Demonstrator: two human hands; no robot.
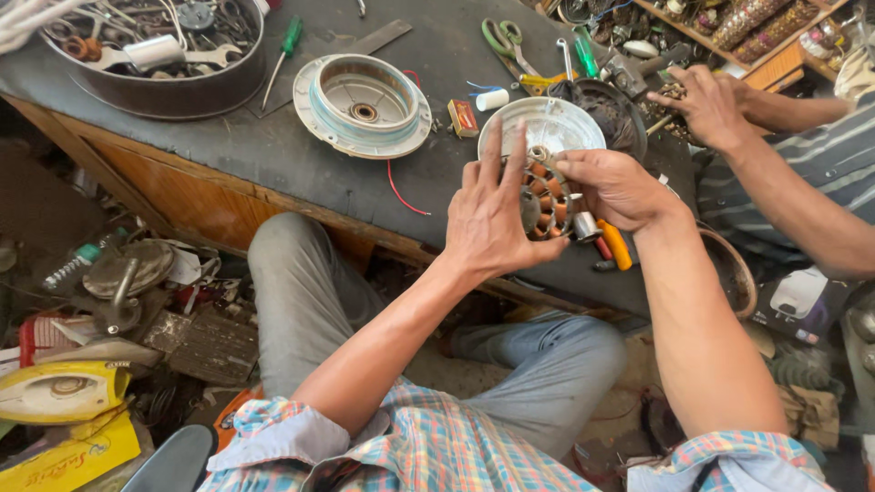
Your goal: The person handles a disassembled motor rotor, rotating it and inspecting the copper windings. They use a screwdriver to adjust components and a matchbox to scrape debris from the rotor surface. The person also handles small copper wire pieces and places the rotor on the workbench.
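Observation:
My left hand (490, 219) grips a round motor stator (547, 199) with copper-coloured windings, holding it upright above the bench edge. Fingers of my right hand (612, 185) pinch the stator's top rim and windings from the right. Just behind the stator a white round fan motor cover (547, 123) lies on the dark bench (273, 146). A second white housing (363, 103) with a bearing in its centre lies to the left, with a red wire trailing from it.
A round metal tray (173, 87) of wrenches sits at the back left. A green-handled screwdriver (284, 50), scissors (503, 41) and an orange-handled tool (616, 244) lie on the bench. Another person's hand (706, 105) reaches over parts at the right. Scrap and a yellow iron (59, 392) cover the floor.

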